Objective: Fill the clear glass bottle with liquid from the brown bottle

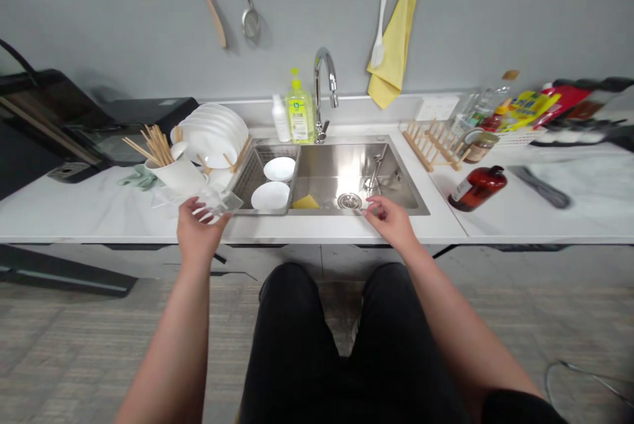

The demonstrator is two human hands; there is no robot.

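My left hand (198, 229) is at the counter's front, left of the sink, with fingers and thumb curved around a clear see-through container (218, 201). Its exact kind is hard to make out against the white counter. Over the sink's front rim, my right hand (390, 220) has bent fingers, with a small gap between thumb and fingertips; no held thing shows. The steel sink (321, 170) lies between the hands. Two white bowls (271, 197) sit in the wire drain basket (246, 173) at its left. A yellow sponge (306, 202) lies at the sink's front.
Behind my left hand stand a white chopstick holder (178, 175) and white plates (211, 137) in a rack. A faucet (318, 97) and yellow-green soap bottle (300, 113) rise behind the sink. Right are a wooden rack (433, 145) and a red-brown bottle (478, 188).
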